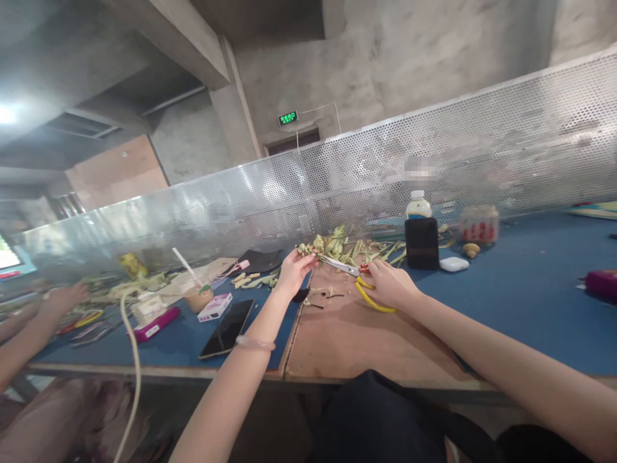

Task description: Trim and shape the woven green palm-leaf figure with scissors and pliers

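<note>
The left hand (293, 273) pinches a pale green sprig (304, 249) between its fingers. The right hand (391, 283) has its fingers curled around the scissors (343, 265), whose long axis runs leftward and slightly away from it, with the tips close beside the left fingertips. The sprig lies off the tip end, so the left hand is nearer; I cannot tell whether the blades touch it.

Counted: 1 pair of scissors in hand, 1 phone (227, 329) beside the left forearm, 1 small box (215, 307), 1 cup (198, 298) with 1 straw (186, 262), 1 bottle (418, 207), 1 black block (422, 244), 1 white case (454, 264), 1 jar (479, 225) and 2 purple things (159, 325) (600, 283) on the surface (511, 308). The leaves (337, 240) overlap too much to count.
</note>
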A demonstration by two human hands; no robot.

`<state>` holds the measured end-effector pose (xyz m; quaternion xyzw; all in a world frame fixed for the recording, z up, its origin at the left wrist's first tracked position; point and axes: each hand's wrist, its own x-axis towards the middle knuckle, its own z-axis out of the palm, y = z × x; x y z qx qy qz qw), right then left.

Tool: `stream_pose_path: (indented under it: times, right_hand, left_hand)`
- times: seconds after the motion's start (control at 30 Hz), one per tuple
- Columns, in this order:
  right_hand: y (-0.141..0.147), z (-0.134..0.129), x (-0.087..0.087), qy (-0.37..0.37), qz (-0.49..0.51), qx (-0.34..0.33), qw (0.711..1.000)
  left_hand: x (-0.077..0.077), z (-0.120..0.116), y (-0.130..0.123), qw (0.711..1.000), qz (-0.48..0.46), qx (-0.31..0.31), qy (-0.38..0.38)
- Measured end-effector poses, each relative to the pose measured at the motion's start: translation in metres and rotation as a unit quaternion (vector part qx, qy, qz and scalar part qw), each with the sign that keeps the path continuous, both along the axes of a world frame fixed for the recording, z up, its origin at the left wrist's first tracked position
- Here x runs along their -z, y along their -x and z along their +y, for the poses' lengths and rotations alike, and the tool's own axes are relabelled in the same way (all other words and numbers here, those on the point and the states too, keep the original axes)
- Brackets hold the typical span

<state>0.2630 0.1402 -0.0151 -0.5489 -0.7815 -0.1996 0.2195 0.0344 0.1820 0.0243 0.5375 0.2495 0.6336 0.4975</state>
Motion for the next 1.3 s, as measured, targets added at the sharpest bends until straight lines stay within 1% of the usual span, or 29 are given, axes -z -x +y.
stream_pose_path:
  times: [0.17, 0.47, 0.77, 0.93, 1.1, 1.3]
  right_hand:
    - [0.0001, -0.0003, -0.0004, 0.01, -0.003, 0.001, 1.0]
    - [-0.0016, 0.0015, 0.0018, -0.015, 0.008, -0.008, 1.0]
    - [-0.0013, 0.0028, 0.001, 0.025, 0.018, 0.006, 1.0]
    - [-0.0013, 0.0034, 0.0023, 0.015, 0.008, -0.001, 1.0]
    - [-0.001, 0.0039, 0.003, 0.011, 0.009, -0.006, 1.0]
    - [-0.0017, 0.0046, 0.0028, -0.004, 0.015, -0.012, 1.0]
  left_hand:
    - [-0.0003, -0.0004, -0.0003, 1.0, -0.001, -0.004, -0.004]
    - [0.0001, 0.0029, 0.0017, 1.0, -0.016, -0.015, -0.005]
    - [0.001, 0.0046, 0.0025, 1.0, -0.02, -0.014, -0.007]
    - [0.0008, 0.0034, 0.0021, 1.0, -0.01, -0.01, -0.007]
    - [-0.0002, -0.0007, -0.0002, 1.0, 0.004, 0.011, -0.006]
    - [-0.0011, -0.0019, 0.0002, 1.0, 0.002, 0.002, -0.007]
